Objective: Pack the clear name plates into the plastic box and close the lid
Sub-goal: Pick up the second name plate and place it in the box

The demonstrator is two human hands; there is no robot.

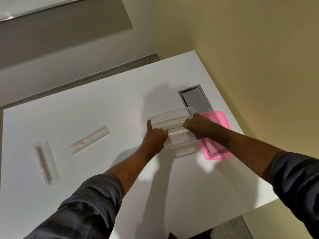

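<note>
Hands: left hand (pixel 156 136), right hand (pixel 198 125) curled, gripping name plate (pixel 174 128) in box (pixel 172 116).

Plastic box (pixel 174 133) sits on table (pixel 103 104), right of centre, w/ two name plates (pixel 176 131) inside, one behind the other. Left hand (pixel 156 137) is at box's left end, right hand (pixel 198 125) at its right end, both on the plates. Lid (pixel 217 140) lies just right of box, partly over cable hatch (pixel 195 99), which is behind box. Two more name plates lie well left on table: one (pixel 88 139) mid-left, another (pixel 46 162) farther left, nearer the person.
</note>
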